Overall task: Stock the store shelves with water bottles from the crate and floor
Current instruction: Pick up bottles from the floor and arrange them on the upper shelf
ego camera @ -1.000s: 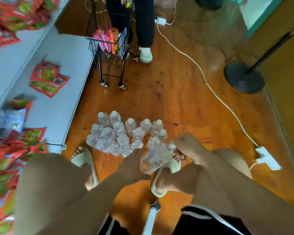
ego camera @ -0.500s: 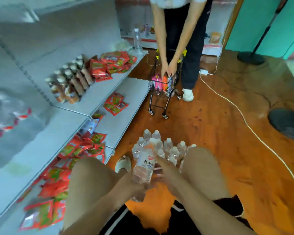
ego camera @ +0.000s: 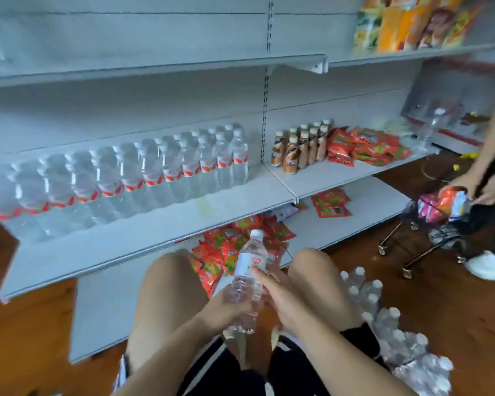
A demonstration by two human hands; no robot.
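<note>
- Fingers of the left hand (ego camera: 226,310) are curling round the lower half of the water bottle (ego camera: 249,267), holding it near upright in front of the stocked shelf (ego camera: 155,221).
- Straight fingers of the right hand (ego camera: 283,295) are resting against its side.
- On the floor (ego camera: 440,310) at right, loose bottles (ego camera: 363,290) are standing.

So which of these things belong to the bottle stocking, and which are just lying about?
Job: water bottle in the left hand, right hand touching it; row of water bottles on the middle shelf; bottles on the floor.
Lying about: brown drink bottles; red snack packets; small cart.
</note>
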